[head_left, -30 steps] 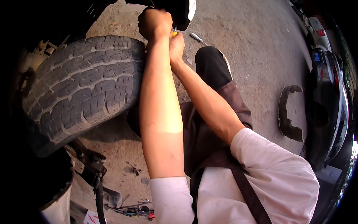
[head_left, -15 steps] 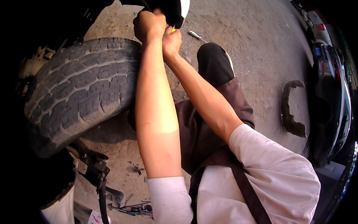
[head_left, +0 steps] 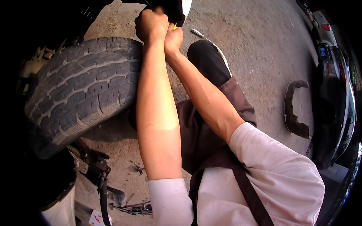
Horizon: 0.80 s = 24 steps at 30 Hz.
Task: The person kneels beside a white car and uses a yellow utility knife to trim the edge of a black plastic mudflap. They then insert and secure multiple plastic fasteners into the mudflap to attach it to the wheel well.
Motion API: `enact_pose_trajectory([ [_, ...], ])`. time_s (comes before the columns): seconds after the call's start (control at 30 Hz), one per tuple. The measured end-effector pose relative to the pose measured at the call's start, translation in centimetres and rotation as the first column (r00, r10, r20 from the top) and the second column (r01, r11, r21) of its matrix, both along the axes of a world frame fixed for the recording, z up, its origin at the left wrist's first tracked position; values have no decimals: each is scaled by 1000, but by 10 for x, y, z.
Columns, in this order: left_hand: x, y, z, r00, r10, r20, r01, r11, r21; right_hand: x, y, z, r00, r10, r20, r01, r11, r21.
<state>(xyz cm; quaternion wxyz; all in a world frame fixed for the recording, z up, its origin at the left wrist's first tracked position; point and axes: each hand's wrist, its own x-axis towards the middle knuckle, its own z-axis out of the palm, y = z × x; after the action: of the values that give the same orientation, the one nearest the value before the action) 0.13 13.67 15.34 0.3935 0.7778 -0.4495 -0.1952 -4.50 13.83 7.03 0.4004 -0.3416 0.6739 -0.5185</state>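
At the top of the head view, both my arms reach to a dark part with a white painted edge [head_left: 186, 12], seemingly the lower bodywork of a vehicle. My left hand [head_left: 151, 25] is closed against its dark underside; what it grips is hidden. Just right of it and slightly lower, my right hand [head_left: 174, 38] is closed around a small yellow thing [head_left: 174, 28], perhaps a tool handle, of which only a bit shows. A worn black tyre [head_left: 88, 84] stands left of my forearms. On the ground to the right lies a screwdriver with a pale handle [head_left: 196, 32].
My bent knee [head_left: 208, 62] is just below the screwdriver. A curved dark trim piece [head_left: 292, 109] lies on the concrete at right, beside a parked dark car [head_left: 332, 101]. Several tools [head_left: 135, 208] and a white box [head_left: 98, 218] lie at lower left, near a black metal bracket [head_left: 90, 160].
My knee has shifted a little to the left. My right hand has risen very slightly; both hands keep their closed hold at nearly the same spot.
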Motion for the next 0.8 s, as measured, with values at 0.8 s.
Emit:
enact_pose_trajectory([
  [0.8, 1, -6, -1, 995, -1, -104, 1, 1000, -6, -5, 12, -23, 981, 187, -52, -189, 981, -41],
])
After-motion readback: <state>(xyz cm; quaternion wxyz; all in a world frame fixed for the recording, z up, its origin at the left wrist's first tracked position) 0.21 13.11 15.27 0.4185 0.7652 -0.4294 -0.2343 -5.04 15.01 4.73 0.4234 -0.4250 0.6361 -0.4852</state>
